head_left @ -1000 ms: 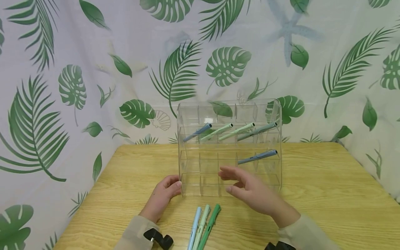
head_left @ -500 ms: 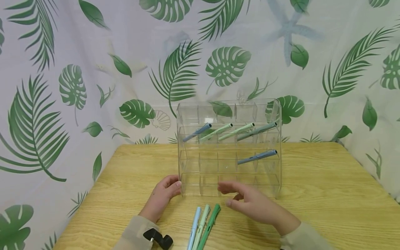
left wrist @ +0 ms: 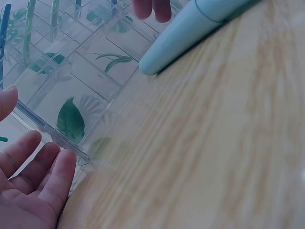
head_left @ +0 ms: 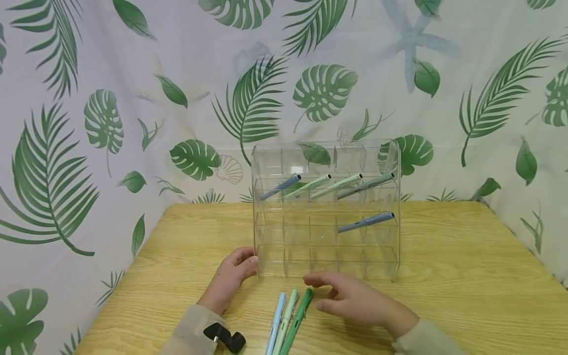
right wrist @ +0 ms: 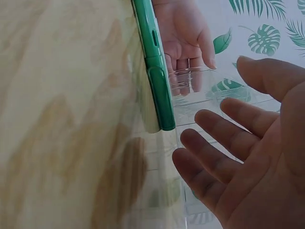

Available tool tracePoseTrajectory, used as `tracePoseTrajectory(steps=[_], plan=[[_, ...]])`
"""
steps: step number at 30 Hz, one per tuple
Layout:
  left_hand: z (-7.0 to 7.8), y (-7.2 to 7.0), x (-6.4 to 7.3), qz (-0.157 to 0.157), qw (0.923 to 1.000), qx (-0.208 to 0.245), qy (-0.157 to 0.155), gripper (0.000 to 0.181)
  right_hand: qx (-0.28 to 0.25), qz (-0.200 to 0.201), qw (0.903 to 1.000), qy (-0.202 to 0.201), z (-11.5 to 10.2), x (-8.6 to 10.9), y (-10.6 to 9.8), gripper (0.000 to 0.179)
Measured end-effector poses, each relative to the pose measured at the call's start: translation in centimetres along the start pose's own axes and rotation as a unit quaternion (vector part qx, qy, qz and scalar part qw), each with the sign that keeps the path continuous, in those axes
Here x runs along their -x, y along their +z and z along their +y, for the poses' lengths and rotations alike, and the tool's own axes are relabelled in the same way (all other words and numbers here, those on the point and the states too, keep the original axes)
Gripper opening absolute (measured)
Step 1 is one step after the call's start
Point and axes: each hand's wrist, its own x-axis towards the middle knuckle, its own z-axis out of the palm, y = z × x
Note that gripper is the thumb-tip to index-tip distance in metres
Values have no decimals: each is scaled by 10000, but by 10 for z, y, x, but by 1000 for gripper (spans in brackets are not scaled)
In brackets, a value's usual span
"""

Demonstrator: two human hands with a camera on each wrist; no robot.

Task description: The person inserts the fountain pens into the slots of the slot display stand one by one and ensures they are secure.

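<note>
A clear acrylic pen rack [head_left: 322,236] stands on the table; several pens lie slanted in its compartments. My left hand [head_left: 230,276] holds the rack's left side edge, the thumb on one side of the panel and the fingers on the other, as the left wrist view shows. In front of the rack lie three capped pens side by side: a light blue pen [head_left: 276,323], a pale green pen [head_left: 287,318] and a dark green pen [head_left: 299,318]. My right hand [head_left: 355,301] is just right of the dark green pen's cap, thumb and fingers apart, holding nothing.
In the rack's second row from the top sit a blue pen [head_left: 280,187], two pale green ones and a grey-green pen [head_left: 366,186]. Another blue pen [head_left: 366,222] lies in the row below. A leaf-print cloth [head_left: 146,123] hangs behind the wooden table [head_left: 466,266].
My right hand has come down from in front of the rack's lower rows toward the three pens on the table. The left hand stays at the rack's side.
</note>
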Motion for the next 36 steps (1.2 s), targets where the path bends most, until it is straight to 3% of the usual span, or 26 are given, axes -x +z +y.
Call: tracePoseTrajectory(steps=[14, 21, 36], plan=[[0, -1, 1, -61, 10000, -16, -24, 59, 701, -258, 9972, 81, 8, -3, 8, 57], [-2, -1, 0, -62, 10000, 39, -4, 60, 754, -399, 9964, -18, 9, -2, 6, 46], [-2, 0, 0, 16, 10000, -37, -11, 59, 1043, -232, 9936, -359, 24, -2, 7, 31]])
